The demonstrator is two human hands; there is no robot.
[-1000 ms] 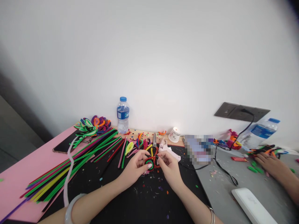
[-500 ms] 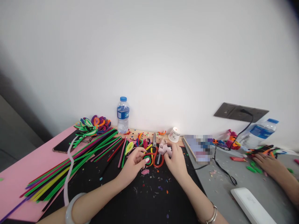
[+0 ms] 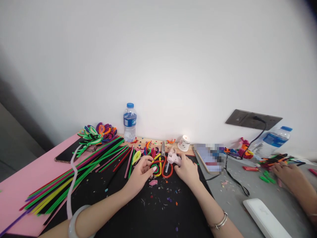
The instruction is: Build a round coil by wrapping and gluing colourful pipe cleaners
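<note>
Your left hand (image 3: 138, 175) covers part of the coiled pipe-cleaner piece (image 3: 156, 168), so you cannot tell how the fingers grip it. Your right hand (image 3: 187, 170) hides the handle of the pink glue gun (image 3: 172, 159). At 3 o'clock, a co-worker's hand (image 3: 288, 173) runs off the picture's edge. The tablet (image 3: 210, 155) at 2 o'clock is blurred, its screen unreadable. The cup (image 3: 184, 143) print is too small to read.
</note>
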